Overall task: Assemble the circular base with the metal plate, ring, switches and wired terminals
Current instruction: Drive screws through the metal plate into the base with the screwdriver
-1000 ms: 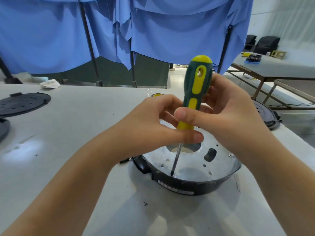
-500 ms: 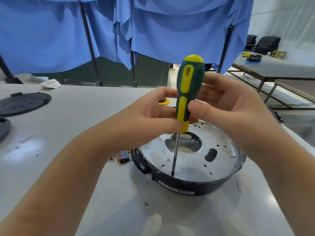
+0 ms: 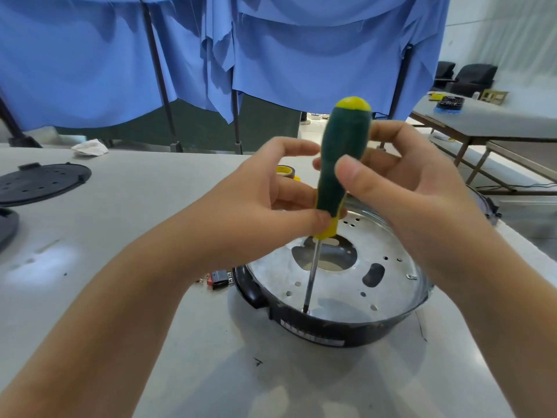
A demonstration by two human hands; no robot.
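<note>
A black circular base (image 3: 328,330) sits on the white table in front of me, with a silver metal plate (image 3: 337,285) full of holes seated inside it. A green and yellow screwdriver (image 3: 340,164) stands nearly upright, its tip planted in a hole at the plate's near left edge. My left hand (image 3: 271,203) pinches the lower end of the handle. My right hand (image 3: 401,188) grips the handle from the right, thumb across its front. A small red and black switch (image 3: 219,278) lies on the table just left of the base.
A roll of yellow tape (image 3: 286,171) lies behind my hands. Black round covers (image 3: 42,182) rest at the far left, and another black part (image 3: 488,206) shows behind my right wrist. Blue cloth hangs on stands behind the table. A second table (image 3: 494,119) stands at the right.
The screwdriver handle has turned about its axis, so the yellow stripe no longer faces me. My fingers have shifted their hold on it. The tip stays in the same hole.
</note>
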